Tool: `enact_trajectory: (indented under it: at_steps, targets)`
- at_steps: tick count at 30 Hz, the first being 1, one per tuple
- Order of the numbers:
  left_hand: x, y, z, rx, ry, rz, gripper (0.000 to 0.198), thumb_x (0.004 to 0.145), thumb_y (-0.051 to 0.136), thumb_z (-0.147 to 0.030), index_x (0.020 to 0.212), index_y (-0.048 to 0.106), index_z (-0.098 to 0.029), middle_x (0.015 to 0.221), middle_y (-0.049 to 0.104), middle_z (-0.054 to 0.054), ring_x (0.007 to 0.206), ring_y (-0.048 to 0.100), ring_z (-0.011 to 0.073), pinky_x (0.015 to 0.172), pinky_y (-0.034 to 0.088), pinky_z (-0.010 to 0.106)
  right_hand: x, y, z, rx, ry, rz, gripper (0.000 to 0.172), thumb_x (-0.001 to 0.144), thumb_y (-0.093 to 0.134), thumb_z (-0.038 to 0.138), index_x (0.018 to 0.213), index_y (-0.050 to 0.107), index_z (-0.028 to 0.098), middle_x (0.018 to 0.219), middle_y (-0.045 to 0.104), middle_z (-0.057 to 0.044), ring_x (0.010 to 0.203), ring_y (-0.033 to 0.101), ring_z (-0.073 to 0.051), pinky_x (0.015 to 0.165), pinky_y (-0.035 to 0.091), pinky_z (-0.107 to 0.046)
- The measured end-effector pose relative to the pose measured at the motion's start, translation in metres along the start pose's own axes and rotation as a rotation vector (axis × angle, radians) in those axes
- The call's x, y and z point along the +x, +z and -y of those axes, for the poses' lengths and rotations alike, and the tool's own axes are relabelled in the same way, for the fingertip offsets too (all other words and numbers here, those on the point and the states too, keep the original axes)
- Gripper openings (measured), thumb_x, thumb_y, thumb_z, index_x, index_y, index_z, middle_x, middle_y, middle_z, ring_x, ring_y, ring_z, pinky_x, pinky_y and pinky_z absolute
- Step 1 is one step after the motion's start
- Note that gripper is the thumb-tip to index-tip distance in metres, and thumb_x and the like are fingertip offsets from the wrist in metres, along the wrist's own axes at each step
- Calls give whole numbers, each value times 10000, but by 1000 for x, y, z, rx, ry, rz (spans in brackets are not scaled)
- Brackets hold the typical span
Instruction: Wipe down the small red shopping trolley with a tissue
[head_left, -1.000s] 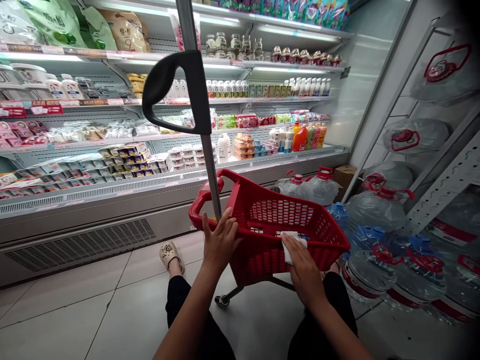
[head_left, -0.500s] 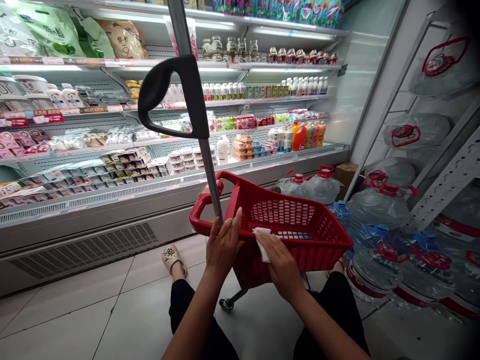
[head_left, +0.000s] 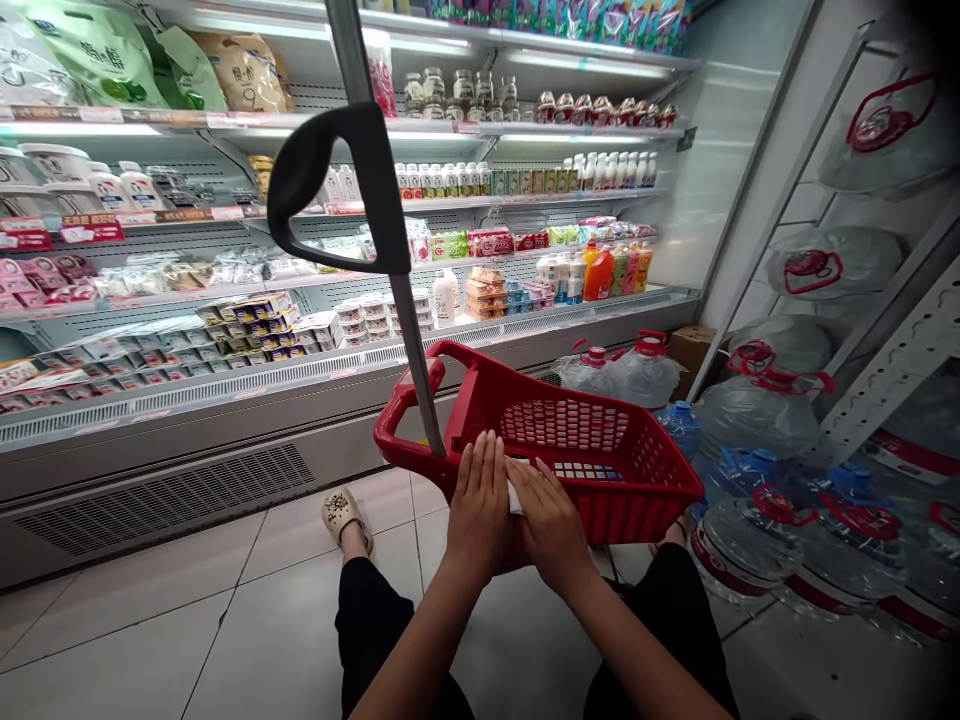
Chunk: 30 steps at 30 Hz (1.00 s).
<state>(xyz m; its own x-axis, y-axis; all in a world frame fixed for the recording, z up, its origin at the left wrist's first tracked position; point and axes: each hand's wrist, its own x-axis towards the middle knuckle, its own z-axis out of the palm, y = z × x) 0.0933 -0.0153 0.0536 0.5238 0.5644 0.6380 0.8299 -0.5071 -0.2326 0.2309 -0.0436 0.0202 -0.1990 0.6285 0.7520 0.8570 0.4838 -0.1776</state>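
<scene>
A red plastic shopping basket [head_left: 600,450] on wheels stands on the floor in front of me, with a metal pole and black handle [head_left: 337,180] rising from its near left corner. My left hand [head_left: 480,505] lies flat on the basket's near rim, fingers stretched out. Right beside it, my right hand [head_left: 551,520] presses a small white cloth [head_left: 514,497] against the same rim; only a sliver of the cloth shows between the two hands. I sit on the floor with my legs either side of the basket.
A long chilled display case [head_left: 225,300] with shelves of dairy packs, bottles and jars runs along the left and back. Several large water jugs [head_left: 757,500] lie stacked on the floor at right beside a white metal rack [head_left: 885,370]. Grey floor tiles [head_left: 150,630] stretch to the left.
My right hand slid the white cloth leftward along the basket's near rim until it met my left hand. The left hand shifted slightly right on the rim.
</scene>
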Motion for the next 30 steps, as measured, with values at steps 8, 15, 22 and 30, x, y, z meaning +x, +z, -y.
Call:
enact_trajectory:
  at_steps: [8, 15, 22, 30]
  targets:
    - [-2, -6, 43, -114, -44, 11, 885, 992, 557, -609, 1660, 246, -118, 1737, 172, 178, 1616, 147, 336, 1313, 195, 531, -58, -28, -64, -102, 54, 39, 715, 939, 347, 35, 1630, 355, 219, 1492, 618, -53, 1406, 546, -217, 1240, 391, -487]
    - [8, 22, 45, -117, -284, -62, 752, 1028, 509, -569, 1606, 376, -107, 1732, 169, 216, 1614, 80, 402, 1274, 164, 674, -85, -42, -65, -204, 51, 22, 779, 913, 351, -1, 1655, 295, 228, 1439, 663, -58, 1331, 616, -217, 1267, 346, -512]
    - [6, 49, 10, -149, -242, 62, 582, 1063, 474, -434, 1559, 471, -130, 1730, 219, 173, 1611, 104, 386, 1284, 205, 632, -23, 0, -20, -215, -56, 76, 783, 855, 378, -30, 1626, 319, 96, 1461, 636, -152, 1330, 622, -238, 1234, 411, -485]
    - [22, 54, 46, -186, -321, 197, 582, 1076, 421, -405, 1592, 424, -136, 1744, 163, 151, 1624, 93, 304, 1318, 151, 548, -54, -20, -17, -228, -18, 127, 833, 842, 373, -57, 1649, 271, 122, 1460, 644, -121, 1305, 642, -207, 1252, 397, -444]
